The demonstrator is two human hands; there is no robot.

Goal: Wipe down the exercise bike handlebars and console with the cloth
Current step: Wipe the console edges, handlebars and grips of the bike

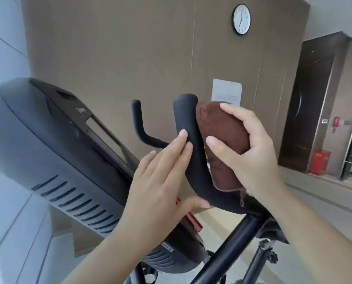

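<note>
Head view: the right hand (251, 152) holds a brown cloth (222, 128) bunched against the right side of the near black handlebar (191, 140). Its fingers (235, 112) curl over the top and far side of the cloth, while the thumb lies across the near face, so the cloth sits pinched between thumb and fingers and is pressed onto the upright horn of the bar. A loose corner of the cloth hangs down below the palm, touching the bend of the bar.

The left hand (160, 181) rests flat on the opposite, left side of the same bar, fingers straight and close together with the tips touching the grip, thumb hooked under the lower curve. It holds no cloth.

A second handlebar horn (138, 117) stands behind, apart from both hands. To the left is the grey console (54, 140) with its dark screen panel, tilted, untouched by either hand. On the brown wall behind hang a round clock (241, 19) and a paper notice (226, 91)
</note>
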